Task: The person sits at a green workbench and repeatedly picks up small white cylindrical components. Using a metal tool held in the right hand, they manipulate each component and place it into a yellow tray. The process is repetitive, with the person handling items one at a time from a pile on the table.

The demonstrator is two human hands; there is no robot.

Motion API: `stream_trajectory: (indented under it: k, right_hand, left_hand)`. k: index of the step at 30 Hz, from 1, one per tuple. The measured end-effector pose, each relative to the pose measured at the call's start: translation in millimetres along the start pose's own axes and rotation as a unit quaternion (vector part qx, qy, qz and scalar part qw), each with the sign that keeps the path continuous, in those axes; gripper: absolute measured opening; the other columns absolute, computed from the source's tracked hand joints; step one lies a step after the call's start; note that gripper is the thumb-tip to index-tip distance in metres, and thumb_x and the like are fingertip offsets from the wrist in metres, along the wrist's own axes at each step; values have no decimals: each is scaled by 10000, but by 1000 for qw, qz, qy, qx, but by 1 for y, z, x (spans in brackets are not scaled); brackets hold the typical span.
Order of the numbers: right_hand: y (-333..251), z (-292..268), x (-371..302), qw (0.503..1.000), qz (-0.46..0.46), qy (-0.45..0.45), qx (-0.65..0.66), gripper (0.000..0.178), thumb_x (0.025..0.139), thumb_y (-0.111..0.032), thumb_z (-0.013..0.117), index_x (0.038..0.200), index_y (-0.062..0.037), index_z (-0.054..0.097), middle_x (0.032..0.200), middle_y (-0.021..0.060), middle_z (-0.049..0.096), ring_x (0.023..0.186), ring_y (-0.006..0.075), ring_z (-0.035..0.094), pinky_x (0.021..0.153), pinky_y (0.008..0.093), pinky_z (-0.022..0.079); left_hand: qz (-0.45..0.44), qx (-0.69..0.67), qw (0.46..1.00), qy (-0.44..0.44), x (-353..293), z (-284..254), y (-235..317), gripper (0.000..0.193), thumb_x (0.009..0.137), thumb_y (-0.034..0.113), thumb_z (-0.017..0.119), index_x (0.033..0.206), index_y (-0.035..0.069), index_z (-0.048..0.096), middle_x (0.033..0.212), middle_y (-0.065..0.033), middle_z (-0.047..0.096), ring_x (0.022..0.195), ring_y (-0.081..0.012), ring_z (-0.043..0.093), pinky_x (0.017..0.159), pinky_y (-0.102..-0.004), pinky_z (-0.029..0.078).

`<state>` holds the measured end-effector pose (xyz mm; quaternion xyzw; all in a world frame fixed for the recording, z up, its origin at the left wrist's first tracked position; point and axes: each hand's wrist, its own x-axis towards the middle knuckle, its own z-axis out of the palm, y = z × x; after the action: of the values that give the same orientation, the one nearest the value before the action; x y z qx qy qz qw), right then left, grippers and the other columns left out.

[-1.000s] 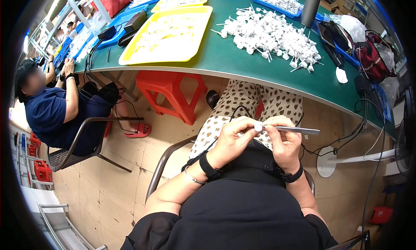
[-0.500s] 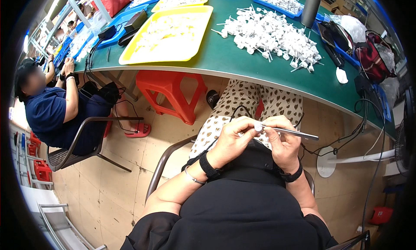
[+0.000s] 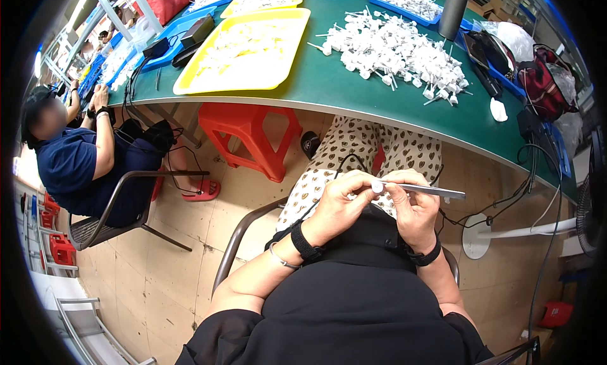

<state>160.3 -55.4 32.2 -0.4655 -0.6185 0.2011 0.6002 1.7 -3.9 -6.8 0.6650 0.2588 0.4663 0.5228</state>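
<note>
Piece [image 3: 377,187] (white) in left hand [image 3: 341,202]

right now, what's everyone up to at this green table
A seated person pinches a small white piece in the left hand and holds a slim metal tool in the right hand, close to the piece; whether they touch is hard to tell. On the green table ahead lies a loose pile of white parts, with a yellow tray to its left. Farther left, another person in a dark blue top sits with raised hands at the table's edge.
</note>
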Motion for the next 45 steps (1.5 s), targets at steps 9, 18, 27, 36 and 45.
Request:
stream_trajectory:
  k: [9, 18, 27, 36, 45]
  right_hand:
    - [3, -1, 0, 1000, 2, -2, -11, 42, 945, -12, 709, 973, 16, 695, 870, 103, 706, 703, 173, 680, 635, 288, 545]
    - [-1, -3, 3, 1000, -10, -22, -12, 32, 940, 11, 698, 966, 17, 681, 847, 108, 691, 689, 169, 683, 610, 283, 542]
    - [5, -5, 2, 999, -28, -23, -27, 36, 943, 10, 697, 970, 20, 675, 869, 110, 697, 689, 169, 681, 624, 282, 546]
    - [-4, -7, 1, 997, 48, -47, 27, 58, 994, -8, 644, 1003, 49, 656, 980, 98, 688, 852, 138, 667, 760, 268, 537]
    - [1, -3, 0, 997, 53, -10, 57, 61, 982, -21, 672, 980, 40, 675, 859, 76, 705, 725, 138, 689, 664, 263, 552]
  left_hand:
    - [0, -3, 1000, -2, 1, 0, 1, 122, 911, -1, 714, 1029, 22, 731, 924, -74, 716, 827, -180, 678, 727, -292, 535]
    - [14, 22, 999, -25, 0, -1, -4, 57, 959, 0, 685, 1013, -13, 698, 950, -71, 702, 850, -134, 688, 754, -263, 569]
    - [17, 28, 999, -27, 0, -1, -1, 66, 957, -12, 677, 1018, -10, 704, 947, -70, 700, 845, -141, 689, 752, -265, 569]
    - [30, 28, 999, -19, 1, -1, -2, 74, 952, -23, 675, 1020, -11, 701, 948, -71, 698, 837, -144, 693, 743, -268, 570]
    - [34, 45, 998, -18, 1, -1, 1, 70, 948, -25, 678, 1013, -10, 699, 932, -72, 704, 837, -150, 696, 745, -273, 571]
